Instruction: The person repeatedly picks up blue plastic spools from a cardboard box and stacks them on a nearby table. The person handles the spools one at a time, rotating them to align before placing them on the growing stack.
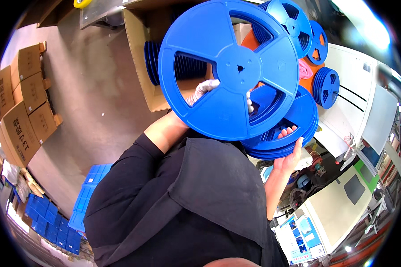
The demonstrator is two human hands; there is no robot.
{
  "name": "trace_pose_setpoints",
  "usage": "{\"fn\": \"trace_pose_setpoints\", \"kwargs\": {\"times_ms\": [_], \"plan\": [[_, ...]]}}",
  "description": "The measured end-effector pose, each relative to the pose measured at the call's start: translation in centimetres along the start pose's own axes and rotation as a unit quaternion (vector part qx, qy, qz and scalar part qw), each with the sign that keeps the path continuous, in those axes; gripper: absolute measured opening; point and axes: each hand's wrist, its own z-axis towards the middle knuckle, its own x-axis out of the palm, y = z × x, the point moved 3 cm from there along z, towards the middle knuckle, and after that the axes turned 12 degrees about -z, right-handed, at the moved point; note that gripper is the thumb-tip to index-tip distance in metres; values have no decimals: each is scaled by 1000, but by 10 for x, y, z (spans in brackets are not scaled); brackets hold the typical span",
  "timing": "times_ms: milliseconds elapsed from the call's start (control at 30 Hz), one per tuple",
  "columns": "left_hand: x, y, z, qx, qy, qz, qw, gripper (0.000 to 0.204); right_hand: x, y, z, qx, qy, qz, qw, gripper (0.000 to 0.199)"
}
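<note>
Gloved fingers (250,103) of the left hand (202,90) appear clamped about one panel of a large blue reel (229,63), raised before the chest; the fingers of the right hand (291,149) curl on the rim of one reel stack (278,152) below it. Good handling likely means gripping near the hub and keeping the stack level so layers cannot slide. Outward, three more reel groups (298,34) sit about an orange tabletop (305,83); one open carton (140,73) holds reels too overlapped to count; at least five closed cartons (18,133) stand left.
</note>
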Motion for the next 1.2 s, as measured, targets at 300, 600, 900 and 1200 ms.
{"fn": "trace_pose_setpoints", "kwargs": {"times_ms": [300,600,900,1200], "plan": [[-2,-19,7,71,-21,-80,994,77,-3,-5,6,10,5,50,999,46],[12,-35,-5,55,45,-63,995,76,10,-2,5,11,16,22,1000,47],[-45,-82,-107,256,-297,69,917,59,21,-18,10,43,60,14,997,46],[-142,-258,-120,360,-402,266,799,53,51,-39,0,97,85,29,991,48]]}}
